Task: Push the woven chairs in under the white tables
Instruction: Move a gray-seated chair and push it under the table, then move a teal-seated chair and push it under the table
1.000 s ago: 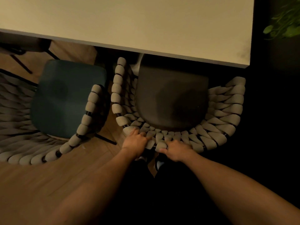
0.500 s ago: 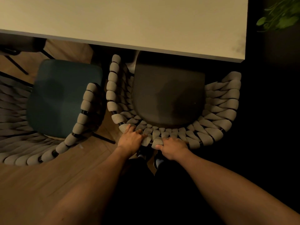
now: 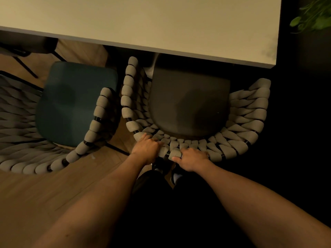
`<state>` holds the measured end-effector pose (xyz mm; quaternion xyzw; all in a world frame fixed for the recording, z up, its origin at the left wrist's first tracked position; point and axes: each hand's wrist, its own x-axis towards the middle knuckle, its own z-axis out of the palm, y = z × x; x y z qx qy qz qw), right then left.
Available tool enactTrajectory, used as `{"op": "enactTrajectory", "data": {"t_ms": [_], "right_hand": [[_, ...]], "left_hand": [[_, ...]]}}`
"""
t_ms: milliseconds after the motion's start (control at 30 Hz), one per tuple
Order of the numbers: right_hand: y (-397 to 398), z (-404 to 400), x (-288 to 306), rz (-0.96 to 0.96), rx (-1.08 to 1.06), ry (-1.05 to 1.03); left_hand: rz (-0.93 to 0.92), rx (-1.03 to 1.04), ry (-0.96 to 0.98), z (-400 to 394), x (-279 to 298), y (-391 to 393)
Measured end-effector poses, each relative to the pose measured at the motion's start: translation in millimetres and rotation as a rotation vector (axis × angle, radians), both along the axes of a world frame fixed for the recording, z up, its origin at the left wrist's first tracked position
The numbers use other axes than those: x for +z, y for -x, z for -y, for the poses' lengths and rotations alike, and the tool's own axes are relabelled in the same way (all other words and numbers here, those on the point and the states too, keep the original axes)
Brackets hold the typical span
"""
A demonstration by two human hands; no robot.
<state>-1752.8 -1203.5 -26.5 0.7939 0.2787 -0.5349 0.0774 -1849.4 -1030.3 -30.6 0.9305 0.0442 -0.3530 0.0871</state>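
- The beige rope-woven chair with the dark grey seat cushion [image 3: 189, 104] is standing at the white rectangular table [image 3: 143, 20], its front going under the near edge, close to the right corner.
- The left hand [image 3: 146, 149] and right hand [image 3: 192, 159] are gripping the woven back rim, fingers apparently curled over it; dim light is limiting certainty.
- Recommended: pushing evenly, straight, clearing the neighbouring teal-cushioned woven chair [image 3: 75, 102].

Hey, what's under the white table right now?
The front edge of the dark seat cushion of the woven chair both hands grip sits under the white table. Whatever lies farther in is hidden by the tabletop.
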Motion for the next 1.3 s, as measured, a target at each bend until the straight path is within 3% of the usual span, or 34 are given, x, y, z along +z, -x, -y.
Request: {"op": "enactTrajectory", "data": {"t_ms": [267,500,933,1300], "right_hand": [[20,-47,23,0.060,0.150,-0.192],[79,-126,40,0.089,0.386,-0.236],[286,-299,56,0.115,0.550,-0.315],[326,-404,46,0.115,0.485,-0.363]], "left_hand": [[0.131,0.502,0.219,-28,32,29],[0.026,0.734,0.227,-84,48,122],[0.077,0.928,0.180,-229,61,348],[0.031,0.956,0.178,-339,45,410]]}}
